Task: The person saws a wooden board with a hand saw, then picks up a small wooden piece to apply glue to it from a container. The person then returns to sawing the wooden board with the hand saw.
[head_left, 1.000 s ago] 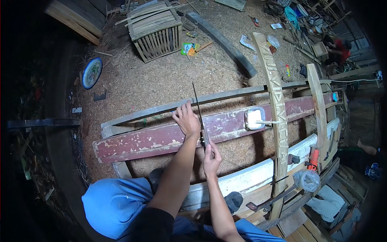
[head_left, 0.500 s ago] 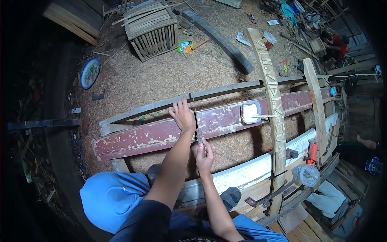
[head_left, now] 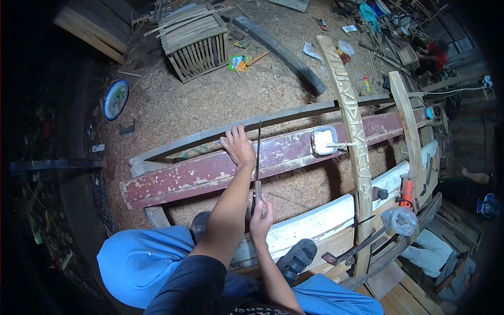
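Observation:
My left hand reaches over the near edge of a grey, slightly curved wooden beam, its fingers bent onto the wood. Beneath that wrist runs a long plank with flaking dark red paint. My right hand is closed around the wooden handle of a long narrow blade. The blade points away from me, crosses above the red plank, and its tip reaches the beam just right of my left fingers. Whether it is a saw or a knife I cannot tell.
A white tub with a stick across it sits on the red plank. Right of it, a carved board lies crosswise. An orange power tool, a plastic bag and a white-painted plank are nearer. A slatted crate stands farther off.
My right hand has drawn the blade's handle toward me, and the blade now points more directly away. My left hand stays at the beam. My sandalled foot shows more.

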A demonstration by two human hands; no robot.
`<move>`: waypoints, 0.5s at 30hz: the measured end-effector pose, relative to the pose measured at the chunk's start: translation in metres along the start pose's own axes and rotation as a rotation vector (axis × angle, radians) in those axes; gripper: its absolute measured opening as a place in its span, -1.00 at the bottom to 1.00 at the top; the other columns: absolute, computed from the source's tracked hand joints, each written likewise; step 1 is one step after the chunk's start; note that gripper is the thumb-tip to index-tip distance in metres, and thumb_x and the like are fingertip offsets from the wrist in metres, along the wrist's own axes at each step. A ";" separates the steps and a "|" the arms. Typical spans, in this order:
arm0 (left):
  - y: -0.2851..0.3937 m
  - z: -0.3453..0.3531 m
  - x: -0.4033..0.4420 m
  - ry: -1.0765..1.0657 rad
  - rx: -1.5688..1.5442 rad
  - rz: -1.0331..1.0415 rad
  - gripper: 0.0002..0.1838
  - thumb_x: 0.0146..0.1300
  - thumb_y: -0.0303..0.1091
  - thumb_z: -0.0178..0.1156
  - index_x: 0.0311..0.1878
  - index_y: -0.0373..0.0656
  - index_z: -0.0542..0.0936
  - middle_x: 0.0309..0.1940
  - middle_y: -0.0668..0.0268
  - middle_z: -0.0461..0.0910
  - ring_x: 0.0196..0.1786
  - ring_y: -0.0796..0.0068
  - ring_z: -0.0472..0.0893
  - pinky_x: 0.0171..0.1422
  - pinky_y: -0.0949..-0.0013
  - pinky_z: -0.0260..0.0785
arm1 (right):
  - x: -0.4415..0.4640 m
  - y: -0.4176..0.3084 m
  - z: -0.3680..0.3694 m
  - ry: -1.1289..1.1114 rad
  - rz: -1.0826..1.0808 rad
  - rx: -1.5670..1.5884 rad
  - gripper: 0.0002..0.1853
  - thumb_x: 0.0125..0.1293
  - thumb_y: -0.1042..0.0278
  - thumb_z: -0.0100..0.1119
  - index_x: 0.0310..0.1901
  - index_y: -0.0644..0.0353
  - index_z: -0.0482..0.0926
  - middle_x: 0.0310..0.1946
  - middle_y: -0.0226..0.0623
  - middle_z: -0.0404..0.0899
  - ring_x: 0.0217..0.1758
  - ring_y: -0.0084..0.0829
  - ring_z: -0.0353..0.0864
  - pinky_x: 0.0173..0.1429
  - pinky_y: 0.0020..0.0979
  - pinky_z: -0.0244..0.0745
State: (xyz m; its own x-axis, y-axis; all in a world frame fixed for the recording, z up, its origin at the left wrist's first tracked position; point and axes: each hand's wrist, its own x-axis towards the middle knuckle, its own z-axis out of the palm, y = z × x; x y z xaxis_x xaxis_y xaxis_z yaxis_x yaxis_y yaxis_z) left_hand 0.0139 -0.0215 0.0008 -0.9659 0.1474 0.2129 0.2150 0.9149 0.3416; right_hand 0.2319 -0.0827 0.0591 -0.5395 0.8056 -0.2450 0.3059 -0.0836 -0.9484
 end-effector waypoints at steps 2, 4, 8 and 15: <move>-0.001 0.007 0.001 0.025 0.002 -0.009 -0.49 0.09 -0.49 0.29 0.17 -0.04 0.54 0.09 0.33 0.56 0.26 0.28 0.44 0.42 0.02 0.08 | 0.007 -0.002 -0.002 0.023 -0.025 -0.007 -0.67 0.59 0.35 0.05 0.19 0.44 0.54 0.05 -0.02 0.66 0.14 -0.31 0.62 0.26 -0.28 0.48; 0.002 0.004 0.003 0.028 -0.013 0.003 -0.49 0.10 -0.48 0.29 0.18 -0.04 0.54 0.08 0.33 0.57 0.27 0.29 0.44 0.43 0.03 0.06 | 0.006 -0.002 0.000 0.037 -0.009 0.028 -0.65 0.59 0.34 0.07 0.20 0.45 0.55 0.07 -0.03 0.66 0.14 -0.30 0.63 0.24 -0.28 0.50; 0.001 0.003 0.001 -0.011 -0.029 -0.032 -0.51 0.14 -0.48 0.26 0.19 -0.03 0.54 0.10 0.33 0.57 0.28 0.30 0.43 0.45 0.01 0.07 | 0.000 0.000 0.010 0.115 -0.054 -0.014 -0.64 0.57 0.33 0.10 0.22 0.44 0.57 0.11 -0.02 0.65 0.12 -0.32 0.64 0.24 -0.31 0.51; 0.000 0.008 0.002 -0.018 -0.045 -0.040 -0.53 0.21 -0.46 0.20 0.23 -0.02 0.54 0.13 0.34 0.57 0.31 0.29 0.43 0.47 -0.03 0.08 | 0.006 -0.003 -0.001 0.108 -0.018 -0.090 -0.64 0.57 0.30 0.12 0.22 0.38 0.60 0.09 -0.10 0.67 0.05 -0.41 0.64 0.09 -0.39 0.54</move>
State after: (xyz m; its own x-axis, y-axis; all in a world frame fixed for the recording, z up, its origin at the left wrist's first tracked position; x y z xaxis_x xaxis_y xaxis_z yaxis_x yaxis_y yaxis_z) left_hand 0.0111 -0.0180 -0.0056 -0.9762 0.1178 0.1819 0.1816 0.9025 0.3904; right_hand 0.2286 -0.0768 0.0606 -0.4597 0.8652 -0.2001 0.3686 -0.0190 -0.9294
